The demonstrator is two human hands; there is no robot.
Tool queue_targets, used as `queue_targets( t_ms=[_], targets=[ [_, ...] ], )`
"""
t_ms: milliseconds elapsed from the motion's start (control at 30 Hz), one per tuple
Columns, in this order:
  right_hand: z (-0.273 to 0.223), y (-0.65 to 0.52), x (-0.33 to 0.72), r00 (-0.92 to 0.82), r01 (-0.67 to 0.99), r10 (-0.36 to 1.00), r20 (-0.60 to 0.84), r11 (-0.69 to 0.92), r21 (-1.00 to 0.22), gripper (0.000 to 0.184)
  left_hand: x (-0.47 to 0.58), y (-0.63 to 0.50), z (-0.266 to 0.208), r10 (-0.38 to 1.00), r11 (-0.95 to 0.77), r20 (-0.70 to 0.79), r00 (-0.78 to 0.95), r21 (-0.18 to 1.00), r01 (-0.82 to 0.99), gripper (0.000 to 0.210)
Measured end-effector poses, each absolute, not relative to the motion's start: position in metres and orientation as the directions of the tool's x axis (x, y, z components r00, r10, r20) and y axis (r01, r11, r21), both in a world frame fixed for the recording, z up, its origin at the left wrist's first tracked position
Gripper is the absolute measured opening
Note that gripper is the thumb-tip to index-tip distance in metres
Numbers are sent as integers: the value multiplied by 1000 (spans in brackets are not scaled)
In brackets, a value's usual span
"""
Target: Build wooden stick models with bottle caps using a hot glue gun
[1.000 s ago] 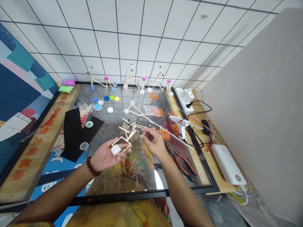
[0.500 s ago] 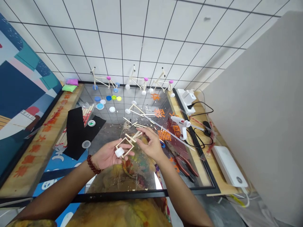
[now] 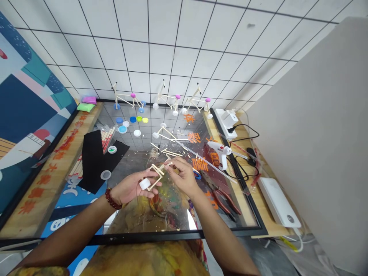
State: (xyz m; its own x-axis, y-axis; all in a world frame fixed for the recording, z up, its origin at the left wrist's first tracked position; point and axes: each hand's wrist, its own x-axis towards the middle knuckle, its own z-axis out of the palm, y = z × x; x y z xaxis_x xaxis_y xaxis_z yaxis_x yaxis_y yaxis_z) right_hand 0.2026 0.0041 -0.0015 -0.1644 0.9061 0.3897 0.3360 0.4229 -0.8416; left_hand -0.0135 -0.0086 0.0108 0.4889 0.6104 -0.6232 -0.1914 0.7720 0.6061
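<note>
My left hand (image 3: 128, 188) is palm up, its fingers closed around a small frame of pale wooden sticks (image 3: 154, 184). A white block-like piece (image 3: 144, 184) sits at the frame's near left corner. Between the thumb and fingers of my right hand (image 3: 183, 177) is a pinched wooden stick (image 3: 169, 164), held at the far right of the frame. Sticks overlap there, and I cannot tell which ones are joined. Just beyond my hands, loose wooden sticks (image 3: 172, 153) and small chips lie on the glass tabletop (image 3: 135, 218).
Several stick tricycle models (image 3: 124, 94) stand along the back. Bottle caps (image 3: 137, 133) and black sheets (image 3: 92, 161) lie to the left. At right are a glue gun (image 3: 220, 153), pliers (image 3: 220, 195), a power strip (image 3: 225, 122) with cables and a white power bank (image 3: 278, 201).
My right hand has brought its stick lower and closer against the frame, tilting it. My left hand keeps hold of the frame and has barely moved.
</note>
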Motion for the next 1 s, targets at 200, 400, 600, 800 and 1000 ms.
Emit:
queue_targets(
  t_ms=[200,400,600,800,1000],
  targets=[
    [-1,2,201,-129,397,904,409,425,-814,15,-26,-6,13,845,425,-445,298,895,133,51],
    [-5,1,197,-168,437,897,408,439,-785,13,-33,-3,24,966,38,-178,189,819,573,50],
    [-10,2,197,-180,456,898,401,437,-775,13,-36,-5,17,972,-177,-12,234,616,767,44],
    [-13,2,199,-186,474,897,401,439,-763,11,-38,-5,13,958,-282,104,266,487,827,50],
    [-15,1,205,-196,517,904,379,424,-744,18,-34,-6,7,937,-338,104,335,520,785,69]
  ],
)
